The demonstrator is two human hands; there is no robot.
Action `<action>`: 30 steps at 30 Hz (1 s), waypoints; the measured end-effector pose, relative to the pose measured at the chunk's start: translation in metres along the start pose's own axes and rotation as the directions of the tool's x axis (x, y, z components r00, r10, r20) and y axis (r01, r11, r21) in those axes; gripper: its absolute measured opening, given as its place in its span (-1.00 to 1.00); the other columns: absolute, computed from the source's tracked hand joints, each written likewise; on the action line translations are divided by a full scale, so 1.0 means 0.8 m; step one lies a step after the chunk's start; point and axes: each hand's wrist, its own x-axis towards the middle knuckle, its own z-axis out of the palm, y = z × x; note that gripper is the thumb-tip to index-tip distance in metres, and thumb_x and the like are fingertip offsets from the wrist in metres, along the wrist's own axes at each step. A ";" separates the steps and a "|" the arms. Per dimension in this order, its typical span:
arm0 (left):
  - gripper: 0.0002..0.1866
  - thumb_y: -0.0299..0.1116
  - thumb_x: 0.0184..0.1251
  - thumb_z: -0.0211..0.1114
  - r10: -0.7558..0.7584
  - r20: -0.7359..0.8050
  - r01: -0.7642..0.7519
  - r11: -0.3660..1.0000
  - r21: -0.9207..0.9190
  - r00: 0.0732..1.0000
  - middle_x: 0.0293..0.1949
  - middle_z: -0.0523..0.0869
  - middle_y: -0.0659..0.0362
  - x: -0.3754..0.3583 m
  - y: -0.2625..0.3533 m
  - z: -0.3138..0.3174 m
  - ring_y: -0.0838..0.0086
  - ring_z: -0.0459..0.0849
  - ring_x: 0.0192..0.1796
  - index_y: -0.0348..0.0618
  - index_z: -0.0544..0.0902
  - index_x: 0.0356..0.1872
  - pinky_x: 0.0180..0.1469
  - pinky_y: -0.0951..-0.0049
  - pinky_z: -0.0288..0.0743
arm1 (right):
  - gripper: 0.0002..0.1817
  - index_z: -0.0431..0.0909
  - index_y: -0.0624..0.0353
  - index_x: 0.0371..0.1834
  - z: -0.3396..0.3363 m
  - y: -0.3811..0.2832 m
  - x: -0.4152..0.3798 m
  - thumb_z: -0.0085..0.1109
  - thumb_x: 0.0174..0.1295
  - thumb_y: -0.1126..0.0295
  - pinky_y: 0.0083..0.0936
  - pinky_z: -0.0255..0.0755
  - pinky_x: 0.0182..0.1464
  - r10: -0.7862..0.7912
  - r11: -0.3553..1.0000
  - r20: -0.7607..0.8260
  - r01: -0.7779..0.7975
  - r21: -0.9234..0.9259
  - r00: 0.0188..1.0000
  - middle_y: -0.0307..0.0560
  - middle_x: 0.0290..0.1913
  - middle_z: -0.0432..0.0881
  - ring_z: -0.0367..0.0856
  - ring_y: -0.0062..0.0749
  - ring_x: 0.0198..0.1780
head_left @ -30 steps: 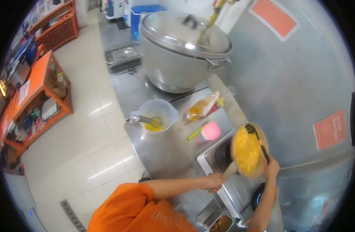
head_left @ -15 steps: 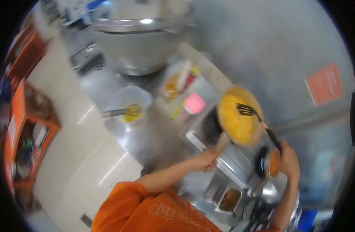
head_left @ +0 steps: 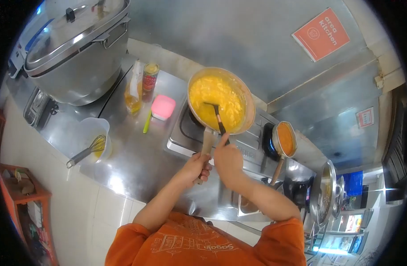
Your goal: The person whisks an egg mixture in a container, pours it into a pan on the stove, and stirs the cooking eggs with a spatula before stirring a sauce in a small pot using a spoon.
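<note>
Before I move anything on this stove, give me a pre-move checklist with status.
1. Left hand around the pan handle: ok.
2. Right hand on the spatula, its head in the yellow food: ok.
3. Large pan sitting fully on its burner: cannot tell, underside hidden.
4. Blue flame visible by the small pot: ok.
5. Flame under the large pan: cannot tell.
6. Whisk fully inside the jug: not ok, handle sticks out.

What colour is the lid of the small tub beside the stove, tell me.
The lid is pink; it shows best in the head view.
</note>
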 end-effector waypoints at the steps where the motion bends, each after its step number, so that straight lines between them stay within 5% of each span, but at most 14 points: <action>1: -0.83 -0.19 0.39 0.04 -0.005 -0.005 0.005 1.000 -0.005 1.000 -0.56 0.31 0.28 0.000 0.000 0.000 0.66 0.19 -0.65 -0.01 0.31 -0.23 -0.68 0.61 0.08 | -0.36 0.21 0.54 0.25 0.006 0.000 0.015 0.07 0.10 0.39 -0.43 0.50 -0.59 0.036 0.999 -0.042 -0.036 0.014 0.998 -0.01 -0.54 0.57 0.63 -0.30 -0.57; 6: -0.82 -0.19 0.39 0.05 -0.025 -0.026 0.026 0.999 0.025 0.999 -0.58 0.30 0.30 -0.007 0.004 0.008 0.68 0.20 -0.65 -0.01 0.31 -0.21 -0.69 0.62 0.10 | -0.39 0.24 0.54 0.23 0.025 0.024 0.080 0.05 0.11 0.40 -0.40 0.52 -0.56 0.141 0.990 -0.072 -0.139 0.025 0.987 -0.01 -0.51 0.63 0.67 -0.29 -0.51; 8: -0.82 -0.20 0.38 0.05 0.021 -0.118 -0.012 0.997 0.078 0.993 -0.59 0.31 0.30 -0.006 0.004 0.012 0.68 0.21 -0.65 -0.03 0.33 -0.19 -0.68 0.63 0.12 | -0.51 0.39 0.49 0.09 0.022 0.057 0.095 0.04 0.11 0.40 -0.36 0.52 -0.50 0.065 0.998 -0.170 -0.067 -0.004 0.983 0.04 -0.46 0.67 0.70 -0.28 -0.47; 12: -0.80 -0.20 0.38 0.05 0.005 -0.056 -0.003 0.999 0.042 0.998 -0.58 0.33 0.29 -0.006 0.002 0.007 0.67 0.21 -0.65 -0.07 0.34 -0.15 -0.69 0.64 0.12 | -0.63 0.51 0.39 -0.05 -0.064 0.113 0.083 0.09 0.11 0.36 -0.36 0.54 -0.41 0.174 0.983 -0.033 -0.172 0.067 0.984 0.09 -0.33 0.69 0.72 -0.27 -0.32; 16: -0.80 -0.21 0.38 0.04 0.002 -0.070 0.000 0.999 0.036 0.998 -0.56 0.34 0.28 -0.010 0.005 0.008 0.67 0.21 -0.65 -0.08 0.35 -0.16 -0.68 0.63 0.12 | -0.79 0.59 0.26 -0.25 -0.152 0.118 0.014 0.05 0.10 0.42 -0.29 0.52 -0.37 0.119 0.980 0.064 -0.127 0.154 0.991 0.08 -0.33 0.69 0.70 -0.12 -0.33; 18: -0.81 -0.22 0.38 0.03 -0.001 -0.061 0.002 1.000 0.017 0.998 -0.56 0.34 0.28 -0.007 0.003 0.005 0.68 0.21 -0.65 -0.09 0.35 -0.16 -0.69 0.64 0.11 | -0.77 0.52 0.30 -0.26 -0.160 0.097 -0.010 0.06 0.03 0.40 -0.14 0.49 -0.39 -0.043 0.976 0.044 0.032 0.217 0.998 0.12 -0.42 0.66 0.67 -0.03 -0.40; 21: -0.83 -0.23 0.38 0.02 0.035 -0.045 -0.034 0.999 0.026 0.998 -0.56 0.33 0.28 -0.004 0.002 0.000 0.68 0.22 -0.65 -0.09 0.35 -0.18 -0.70 0.64 0.10 | -0.63 0.49 0.42 -0.13 -0.140 0.039 -0.013 0.11 0.00 0.41 -0.23 0.50 -0.41 -0.211 0.952 0.065 0.190 0.240 0.975 0.11 -0.45 0.66 0.68 -0.11 -0.42; 25: -0.85 -0.25 0.39 0.01 0.055 -0.072 -0.035 0.965 0.261 0.996 -0.56 0.32 0.28 -0.030 0.014 0.019 0.67 0.22 -0.65 -0.08 0.34 -0.22 -0.70 0.66 0.08 | -0.37 0.29 0.59 0.14 -0.077 -0.033 0.018 0.16 0.00 0.40 -0.42 0.51 -0.48 -0.069 0.995 0.126 0.060 0.073 0.990 0.02 -0.48 0.65 0.68 -0.26 -0.46; 30: -0.84 -0.23 0.40 0.00 0.078 -0.083 -0.066 0.987 0.144 0.993 -0.55 0.31 0.29 -0.014 0.002 0.007 0.67 0.23 -0.64 -0.08 0.33 -0.23 -0.70 0.66 0.09 | -0.33 0.24 0.61 0.20 -0.040 -0.053 0.059 0.13 0.04 0.39 -0.48 0.50 -0.51 0.097 0.991 -0.013 -0.098 -0.088 0.995 0.00 -0.47 0.65 0.67 -0.29 -0.46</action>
